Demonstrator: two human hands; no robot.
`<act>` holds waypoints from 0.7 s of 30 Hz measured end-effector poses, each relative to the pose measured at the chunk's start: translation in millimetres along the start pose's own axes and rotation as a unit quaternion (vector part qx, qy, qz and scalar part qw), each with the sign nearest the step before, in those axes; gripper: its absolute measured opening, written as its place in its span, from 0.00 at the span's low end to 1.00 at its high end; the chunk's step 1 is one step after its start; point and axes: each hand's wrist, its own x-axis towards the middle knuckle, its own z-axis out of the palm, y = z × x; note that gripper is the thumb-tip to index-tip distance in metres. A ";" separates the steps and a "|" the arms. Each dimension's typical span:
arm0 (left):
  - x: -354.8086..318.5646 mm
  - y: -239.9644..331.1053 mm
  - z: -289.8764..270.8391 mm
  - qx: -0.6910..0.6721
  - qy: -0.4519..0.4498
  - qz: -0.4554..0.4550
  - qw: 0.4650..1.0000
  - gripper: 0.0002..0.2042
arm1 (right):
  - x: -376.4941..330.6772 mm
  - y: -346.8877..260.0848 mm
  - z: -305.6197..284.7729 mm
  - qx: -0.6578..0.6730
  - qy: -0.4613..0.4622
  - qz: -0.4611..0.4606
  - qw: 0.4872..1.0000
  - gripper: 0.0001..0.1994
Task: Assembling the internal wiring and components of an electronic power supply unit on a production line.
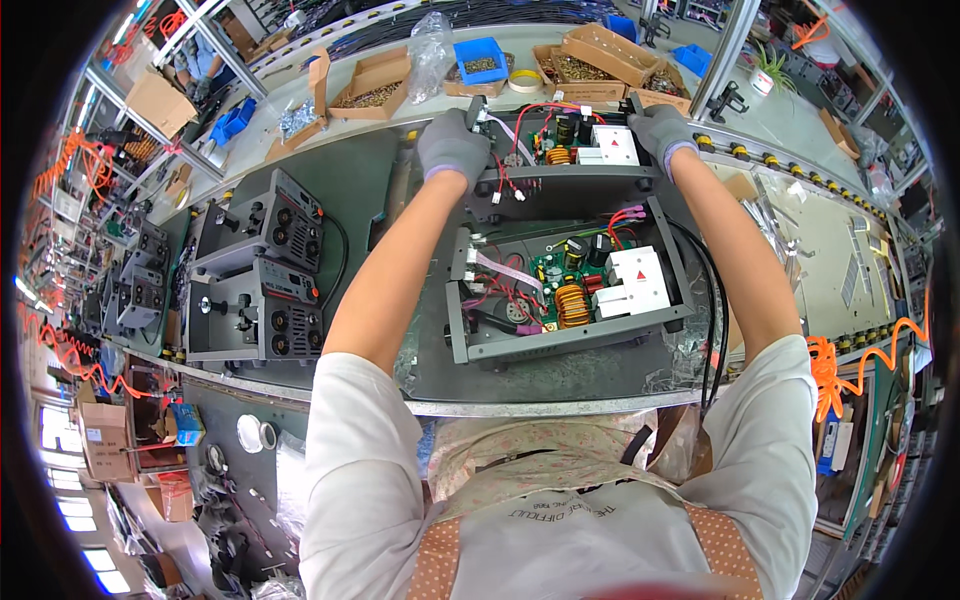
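Note:
Both my hands wear grey gloves and reach forward to the far one of two open grey metal electronics cases [575, 183]. My left hand [452, 148] is closed round that case's left end, and my right hand [662, 137] grips its right end. Inside it show a green circuit board, a copper-coloured coil [558, 156], white blocks [615, 145] and red wires. The second open case [560, 343] lies nearer me on the dark mat, untouched. It holds a similar board, a coil [572, 305], a white block [638, 280] and a ribbon cable [508, 270].
Two grey machines with socketed front panels [290, 310] stand left on the bench. Black cables [712, 300] hang over the bench edge at right. Behind are a cardboard box of small parts [372, 85], a blue bin [481, 60] and tape [525, 80]. An orange coiled hose [825, 375] hangs right.

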 end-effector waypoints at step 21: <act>21.4 21.0 -49.3 0.061 0.089 0.248 0.963 0.21 | -104.9 -3.8 3.7 0.092 0.144 -0.116 0.978 0.16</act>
